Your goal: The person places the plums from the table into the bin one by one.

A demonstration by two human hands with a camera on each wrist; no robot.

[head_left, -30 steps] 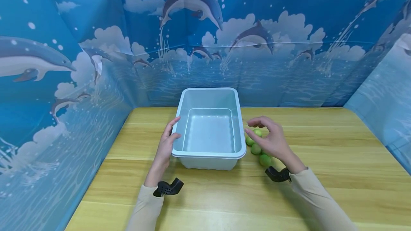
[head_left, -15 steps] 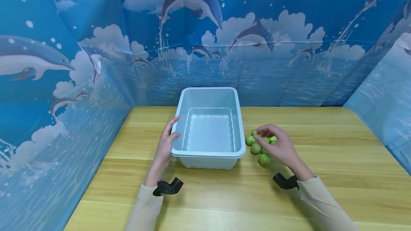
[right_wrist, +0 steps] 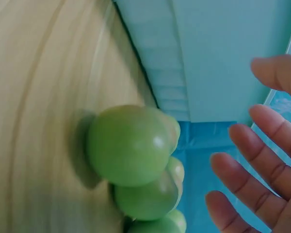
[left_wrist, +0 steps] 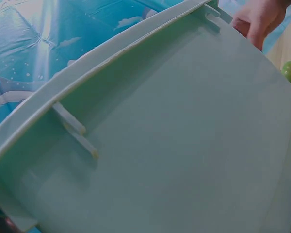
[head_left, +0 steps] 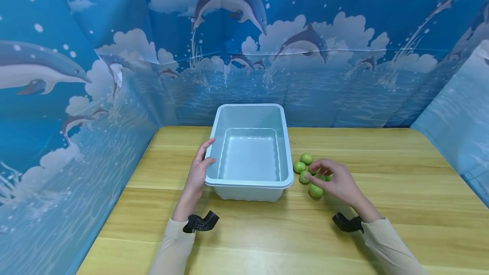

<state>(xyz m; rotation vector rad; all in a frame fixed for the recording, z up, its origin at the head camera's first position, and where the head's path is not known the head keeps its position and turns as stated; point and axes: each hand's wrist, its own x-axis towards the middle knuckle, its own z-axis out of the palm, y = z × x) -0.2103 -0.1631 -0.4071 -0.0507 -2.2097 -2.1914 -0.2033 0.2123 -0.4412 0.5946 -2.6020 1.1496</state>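
A pale blue-green plastic bin (head_left: 246, 193) stands on the table, its inside bare. My left hand (head_left: 197, 176) holds its left rim, thumb over the edge and fingers along the outside; the bin's outer wall (left_wrist: 184, 121) fills most of the left wrist view. Several small round green fruits (head_left: 316, 191) lie clustered right of the bin. Over them hovers my right hand (head_left: 338, 180), thumb and fingers spread apart, partly hiding some fruits. In the right wrist view its fingers (right_wrist: 254, 145) hold nothing, beside the nearest fruit (right_wrist: 128, 145).
The wooden table (head_left: 401, 190) reaches back to a blue sheet with dolphins (head_left: 229, 3), which also hangs at the left and right sides. Black wrist mounts (head_left: 200, 222) sit at both wrists.
My right hand has moved right and nearer to me, away from the bin's right rim, uncovering more of the green fruits. The left hand and the bin stay put.
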